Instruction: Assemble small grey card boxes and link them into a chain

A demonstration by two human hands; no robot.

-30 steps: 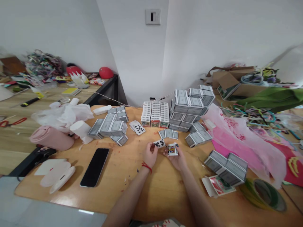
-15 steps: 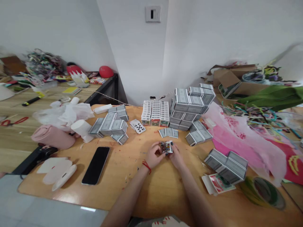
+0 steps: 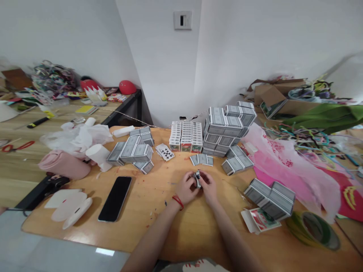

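Note:
Both my left hand (image 3: 187,189) and my right hand (image 3: 208,187) are closed around a small bunch of playing cards (image 3: 198,181), which stands nearly edge-on between the fingertips. A red cord circles my left wrist. Just beyond the hands, a few grey-backed cards (image 3: 201,159) lie face down in a spread. Left of them is a small pile of face-up cards (image 3: 165,152), a club card on top. Three rows of white card boxes (image 3: 186,136) stand behind. To their right rises a tall stack of grey-patterned card blocks (image 3: 224,128).
More grey card blocks lie at left (image 3: 132,149) and right (image 3: 270,198). An opened card box (image 3: 261,220) and a tape roll (image 3: 313,230) sit at the right front. A black phone (image 3: 115,199) lies left of my arms; pink plastic (image 3: 297,170) covers the right edge.
The cards have turned from showing a printed face to standing nearly edge-on. My right-hand fingers have shifted and bent round them, and both hands have drawn closer together.

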